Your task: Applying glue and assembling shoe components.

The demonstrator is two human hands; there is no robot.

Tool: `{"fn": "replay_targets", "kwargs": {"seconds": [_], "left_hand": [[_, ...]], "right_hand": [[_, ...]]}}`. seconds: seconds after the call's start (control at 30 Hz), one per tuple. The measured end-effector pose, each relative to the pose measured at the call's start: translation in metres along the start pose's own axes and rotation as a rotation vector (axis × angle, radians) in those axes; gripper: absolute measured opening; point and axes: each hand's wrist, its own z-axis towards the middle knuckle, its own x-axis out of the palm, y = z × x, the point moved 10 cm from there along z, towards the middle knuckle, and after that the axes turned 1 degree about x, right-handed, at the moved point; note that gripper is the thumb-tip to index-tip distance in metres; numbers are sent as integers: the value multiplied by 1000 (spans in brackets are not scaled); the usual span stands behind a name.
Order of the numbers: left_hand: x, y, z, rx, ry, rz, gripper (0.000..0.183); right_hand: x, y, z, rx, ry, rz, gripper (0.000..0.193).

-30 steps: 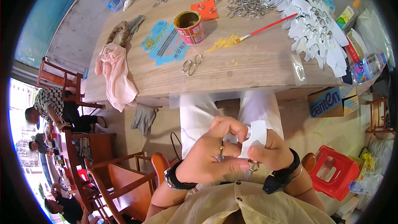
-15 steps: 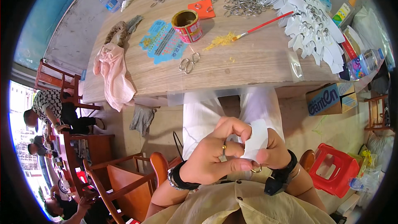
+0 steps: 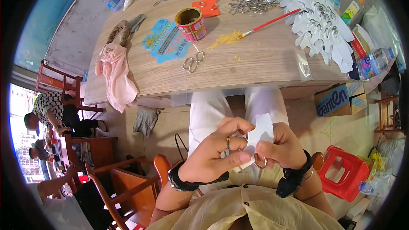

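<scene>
Over my lap, my left hand and my right hand pinch a white paper-like strip between thumbs and fingers. The strip's upper end stands up between the hands; its lower part bends under my thumbs. A metal ring hangs at the lower end by my right thumb, and whether the strip passes through it is partly hidden. On the table's far right lies a pile of similar white strips with rings on them.
On the table stand an open red can and a red-handled brush beside yellow smears. Loose rings lie at the back. A pink cloth drapes over the left edge. A red stool and wooden chair flank me.
The strip's lower part has bent out toward my left thumb, and the ring shows more fully. My right thumb has shifted left and up. At lower left, a person has come closer.
</scene>
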Motion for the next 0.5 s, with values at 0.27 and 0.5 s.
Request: {"fn": "replay_targets", "kwargs": {"seconds": [0.27,0.5], "left_hand": [[9,4,6,-6,81,19,33],[16,12,7,-12,194,12,29]], "right_hand": [[2,-4,-4,40,19,0,32],[10,-4,-1,71,95,-14,31]]}}
